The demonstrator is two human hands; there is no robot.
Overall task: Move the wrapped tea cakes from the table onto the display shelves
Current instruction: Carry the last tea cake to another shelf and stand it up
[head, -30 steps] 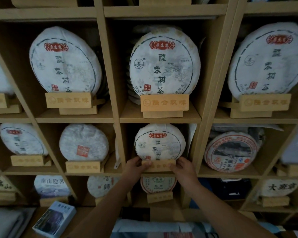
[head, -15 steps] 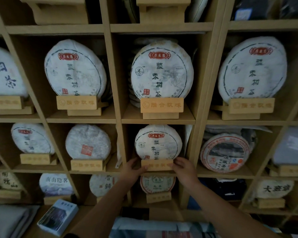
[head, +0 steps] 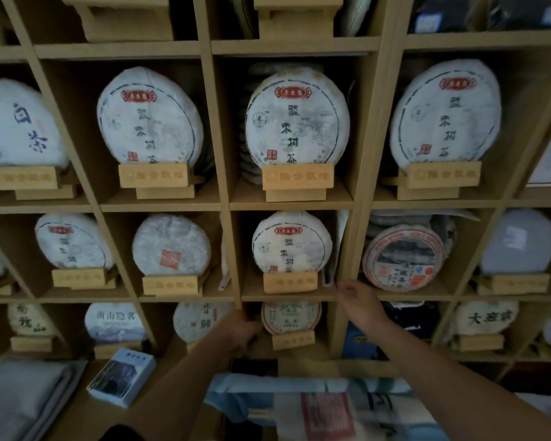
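Head view, nearest first: a small printed box (head: 121,381) lies flat on the table (head: 77,418) toward its left edge, with folded grey cloth (head: 19,399) further left and pale wrapped packets (head: 315,405) at the near middle. Both bare forearms reach up from there to the display shelves (head: 223,205). The left hand (head: 240,329) sits at the lower cubby beside a red-ringed cake (head: 291,316); its fingers curl toward the upright divider, but whether they grip anything I cannot tell. The right hand (head: 358,297) is at the front edge of the middle shelf board, fingers loosely bent and holding nothing. Just left of it, a wrapped tea cake (head: 291,241) stands upright on its wooden stand (head: 290,281) in the middle cubby. Above, a larger cake (head: 296,119) fills the next cubby.
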